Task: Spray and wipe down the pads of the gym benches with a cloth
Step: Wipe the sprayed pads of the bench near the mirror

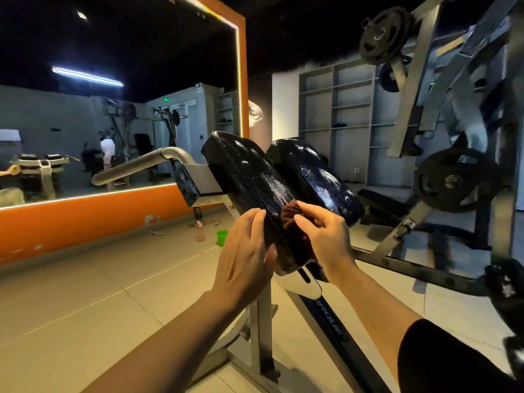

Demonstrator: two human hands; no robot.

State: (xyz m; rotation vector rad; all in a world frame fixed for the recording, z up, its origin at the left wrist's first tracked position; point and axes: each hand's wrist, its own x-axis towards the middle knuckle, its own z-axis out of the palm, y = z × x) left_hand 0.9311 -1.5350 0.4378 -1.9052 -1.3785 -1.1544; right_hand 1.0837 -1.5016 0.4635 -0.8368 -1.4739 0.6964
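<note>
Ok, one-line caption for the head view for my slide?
Right hand works a dark red cloth between two glossy black pads while the left hand steadies the nearer pad's edge.

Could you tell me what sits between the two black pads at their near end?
A dark red cloth, held by the right hand, is tucked in the gap between the left pad and right pad, seen in the head view.

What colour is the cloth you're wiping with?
Dark reddish-brown; the cloth shows in the head view, bunched in the right hand between the two black pads.
</note>
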